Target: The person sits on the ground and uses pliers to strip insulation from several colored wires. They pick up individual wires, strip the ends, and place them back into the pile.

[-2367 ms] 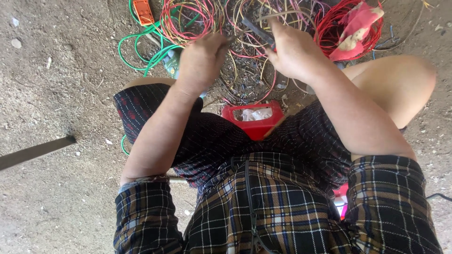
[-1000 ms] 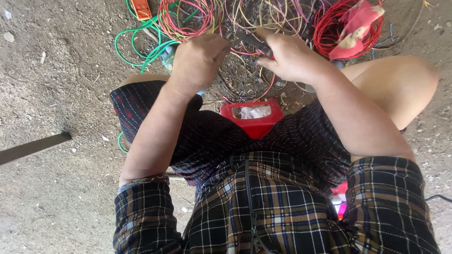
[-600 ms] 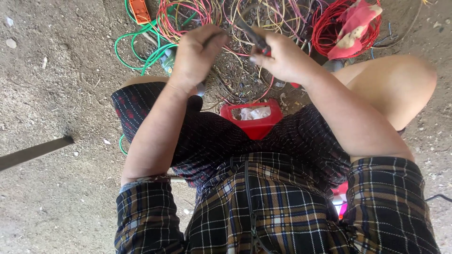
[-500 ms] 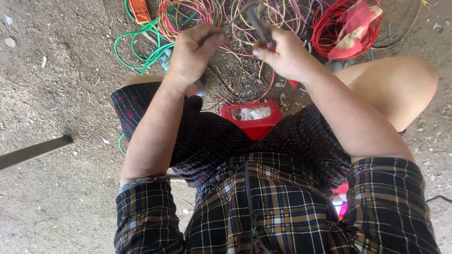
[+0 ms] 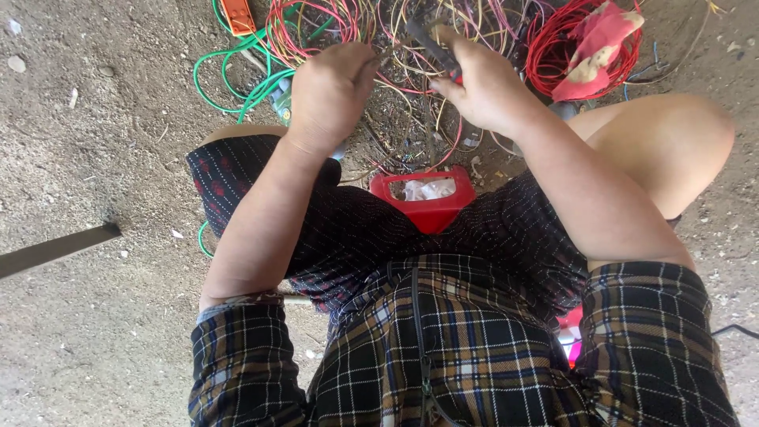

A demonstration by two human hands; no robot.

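Observation:
My left hand (image 5: 332, 91) is closed around a thin wire that runs from the tangle of coloured wires (image 5: 411, 47) on the ground in front of me. My right hand (image 5: 478, 83) grips a hand tool with dark jaws and a red handle (image 5: 431, 49), its tip pointing up and left toward the wire near my left hand. Both hands hover above the wire pile, close together. A small red container (image 5: 431, 202) with pale scraps inside sits between my knees, below the hands.
A green wire coil (image 5: 237, 79) lies left of the pile, with an orange object (image 5: 239, 16) above it. A red wire coil (image 5: 581, 47) with a red cloth on it lies at the right. A dark flat bar (image 5: 55, 249) lies on the dirt ground at the left.
Both hands have lifted from the wire pile and drawn closer. The right hand has raised the tool toward the wire held by the left hand.

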